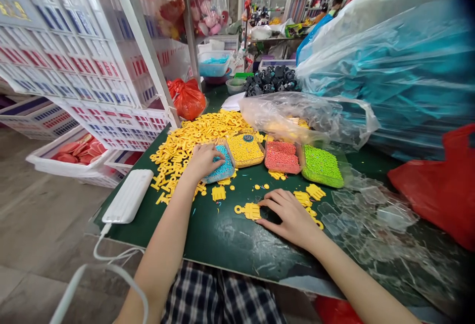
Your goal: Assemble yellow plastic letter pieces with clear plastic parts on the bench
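Observation:
My left hand (204, 162) reaches into the clear tray of small blue beads (224, 165), fingers bent and thumb near them; whatever is between the fingertips is too small to make out. On the green table, my right hand (287, 215) holds the edge of a flat yellow plastic piece (251, 210) with a ring at one end, between thumb and fingers. To the right of the blue beads stand trays of yellow beads (244, 150), red beads (282, 157) and green beads (322, 164). A similar yellow piece (218, 193) lies in front of the blue tray.
A heap of yellow plastic parts (200, 131) spreads behind the trays. Several yellow pieces (315, 192) and clear plastic bits (371, 215) lie to the right. A white power bank (128, 196) with a cable sits at left. Bulky blue bags (382, 67) and stacked crates (74, 42) flank the table.

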{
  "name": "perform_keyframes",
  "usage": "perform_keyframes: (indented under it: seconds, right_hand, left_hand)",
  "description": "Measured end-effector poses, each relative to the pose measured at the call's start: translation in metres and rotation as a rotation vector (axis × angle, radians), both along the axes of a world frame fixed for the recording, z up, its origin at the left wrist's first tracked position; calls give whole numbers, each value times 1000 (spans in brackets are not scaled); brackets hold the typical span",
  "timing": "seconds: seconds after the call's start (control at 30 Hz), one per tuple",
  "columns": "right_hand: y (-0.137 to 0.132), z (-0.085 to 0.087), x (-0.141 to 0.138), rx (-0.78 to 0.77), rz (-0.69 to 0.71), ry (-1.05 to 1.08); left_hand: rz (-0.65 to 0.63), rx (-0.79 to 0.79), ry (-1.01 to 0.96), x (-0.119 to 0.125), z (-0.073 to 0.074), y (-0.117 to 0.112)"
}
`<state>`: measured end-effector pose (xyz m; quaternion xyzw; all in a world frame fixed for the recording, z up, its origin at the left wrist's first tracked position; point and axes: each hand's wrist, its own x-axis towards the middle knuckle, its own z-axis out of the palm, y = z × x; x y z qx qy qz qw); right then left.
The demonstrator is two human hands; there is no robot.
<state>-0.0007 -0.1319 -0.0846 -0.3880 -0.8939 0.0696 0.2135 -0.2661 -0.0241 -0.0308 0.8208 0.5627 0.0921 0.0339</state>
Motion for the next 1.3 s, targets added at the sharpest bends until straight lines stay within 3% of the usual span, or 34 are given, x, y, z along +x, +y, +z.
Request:
perform_keyframes:
  seconds: [0.27, 0.63, 1.3]
  right_hand:
    - [-2, 1, -2, 12, -12, 2]
    - [-4, 6, -3, -12, -37, 15]
    - [-3, 6, -3, -22, -48, 41]
  left_hand:
    - [44, -82, 47, 3, 2, 1]
    - [-9, 28, 39, -1, -1, 7]
    - [8, -61, 69, -1, -4, 7]
